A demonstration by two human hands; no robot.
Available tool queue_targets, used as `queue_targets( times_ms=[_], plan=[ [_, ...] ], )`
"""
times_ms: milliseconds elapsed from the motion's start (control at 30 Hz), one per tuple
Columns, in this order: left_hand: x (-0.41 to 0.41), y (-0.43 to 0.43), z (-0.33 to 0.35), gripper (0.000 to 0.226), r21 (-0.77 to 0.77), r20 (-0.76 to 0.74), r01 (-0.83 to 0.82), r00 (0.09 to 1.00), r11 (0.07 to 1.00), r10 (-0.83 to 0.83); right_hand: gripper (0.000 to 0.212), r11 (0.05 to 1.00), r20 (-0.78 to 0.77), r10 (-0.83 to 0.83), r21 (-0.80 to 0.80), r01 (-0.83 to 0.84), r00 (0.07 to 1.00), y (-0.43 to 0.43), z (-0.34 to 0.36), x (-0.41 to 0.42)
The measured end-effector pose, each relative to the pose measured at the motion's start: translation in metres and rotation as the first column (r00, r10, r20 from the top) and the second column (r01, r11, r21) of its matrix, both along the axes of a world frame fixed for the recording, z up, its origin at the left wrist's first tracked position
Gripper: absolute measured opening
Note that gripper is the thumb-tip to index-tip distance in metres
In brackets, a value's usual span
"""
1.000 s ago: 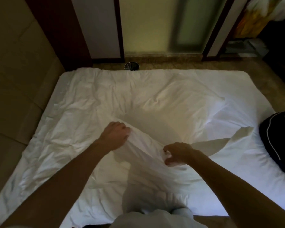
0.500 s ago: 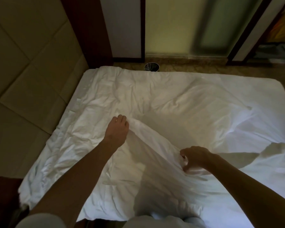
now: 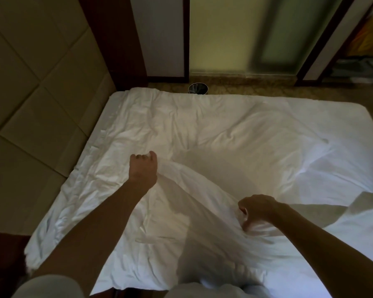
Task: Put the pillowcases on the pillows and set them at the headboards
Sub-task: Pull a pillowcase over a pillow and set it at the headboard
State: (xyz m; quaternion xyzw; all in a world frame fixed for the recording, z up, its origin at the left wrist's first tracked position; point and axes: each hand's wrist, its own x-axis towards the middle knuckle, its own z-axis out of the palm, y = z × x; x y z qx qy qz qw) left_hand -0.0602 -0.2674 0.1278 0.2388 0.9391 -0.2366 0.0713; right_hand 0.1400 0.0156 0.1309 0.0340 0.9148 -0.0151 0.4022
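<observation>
A white pillowcase [image 3: 194, 203] lies stretched between both my hands on the white bed [image 3: 181, 125]. My left hand [image 3: 143, 168] grips its upper left edge, fingers curled into the cloth. My right hand [image 3: 257, 208] is closed on its right edge, nearer to me. The cloth between them rises in a taut ridge. A plump white pillow [image 3: 274, 151] lies behind it toward the right. The padded headboard [image 3: 37, 100] runs along the left.
A small round waste bin [image 3: 198, 88] stands on the floor past the far edge of the bed. Beyond it are a wall, a dark wooden post and a frosted door. A dark object shows at the right frame edge.
My left hand has moved up and left toward the headboard, pulling the pillowcase tighter. The view has swung left, so the dark bag at the right has almost left the frame.
</observation>
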Motion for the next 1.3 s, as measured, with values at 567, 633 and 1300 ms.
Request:
queue_targets(
  times_ms=[567,633,1300],
  plan=[
    [0.101,0.108,-0.027,0.061,0.554,0.062,0.543,0.728,0.63,-0.682,0.055,0.972,-0.184,-0.23,-0.095,0.216,0.956,0.006,0.002,0.026],
    [0.117,0.134,-0.023,0.073,0.579,0.251,0.453,0.692,0.678,-0.676,0.055,0.95,-0.253,-0.31,-0.125,0.286,0.917,0.01,0.002,0.04],
    [0.137,0.128,-0.054,0.078,0.48,0.062,0.394,0.876,0.784,-0.478,0.028,0.862,-0.689,-0.215,0.198,0.466,0.692,0.132,0.034,0.145]
  ],
)
